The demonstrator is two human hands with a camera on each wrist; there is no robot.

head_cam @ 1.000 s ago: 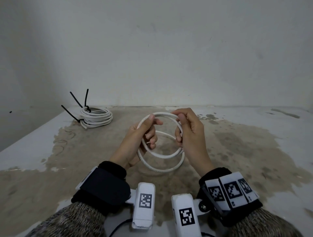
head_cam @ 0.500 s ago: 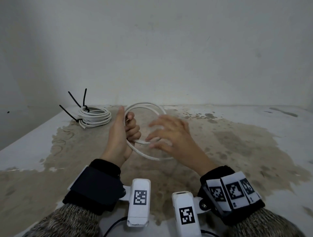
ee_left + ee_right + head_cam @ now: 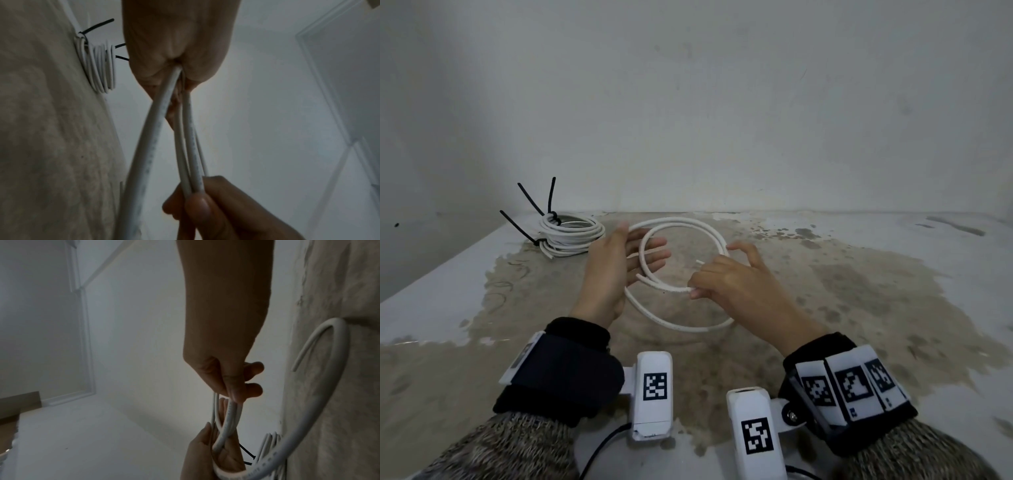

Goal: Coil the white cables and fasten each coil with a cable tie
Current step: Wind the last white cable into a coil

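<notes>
**Loose white cable being held in loops above the stained table**

The person's right hand is pinching two strands of the white cable between thumb and curled fingers, near the coil's nearer side; the other fingers are lifting loosely above it. The left hand is standing edge-up on the coil's left side, fingers stretched out nearly straight through the loops, with the strands running across the palm by the thumb. From the left wrist view the cable is passing out of that hand in three or so strands toward the right hand's fingertips. The loops are hanging in the air between both hands, the lowest one sagging close to the table; I cannot tell whether it is touching. One free cable end is sticking out just beside the right knuckles.

Farther back on the left, well apart from the hands, a finished cable coil is lying on the table near the wall, bound with black cable ties whose tails are pointing upward.
</notes>
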